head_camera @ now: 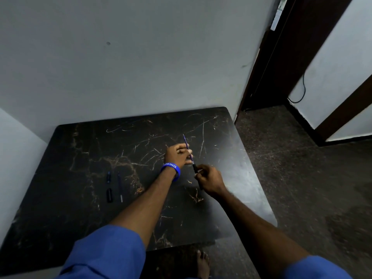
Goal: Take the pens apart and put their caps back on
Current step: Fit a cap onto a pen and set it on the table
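While the left hand [178, 155] pinches a thin blue refill [188, 147] over the dark, veined, scratched table [84, 150], the right hand [209, 181] grips the black barrel [195, 168] just beside it. Three slim pen parts [109, 195] lie well left of the hands, on the table.
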